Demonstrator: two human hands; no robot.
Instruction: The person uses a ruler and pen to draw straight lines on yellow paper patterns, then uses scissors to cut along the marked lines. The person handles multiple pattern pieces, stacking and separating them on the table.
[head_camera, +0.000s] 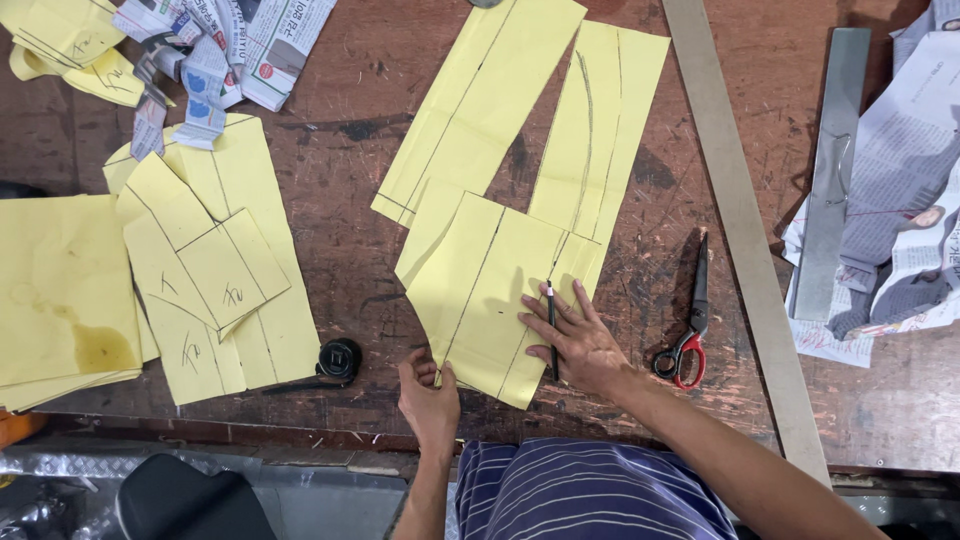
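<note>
A person leans over a scarred brown worktop (350, 260), the right hand (575, 340) pressed flat with fingers spread on a yellow paper pattern piece (490, 300), a black pencil (551, 325) trapped beneath the fingers and pointing to 12 o'clock. The left hand (428, 395), forearm rising from 6 o'clock, curls its fingers to pinch the piece's lower left edge. Red-handled scissors (688, 335) lie at 3 o'clock of the right hand (just beside a long grey straightedge (745, 240)); more yellow pieces (215, 270) sit at 9 o'clock.
</note>
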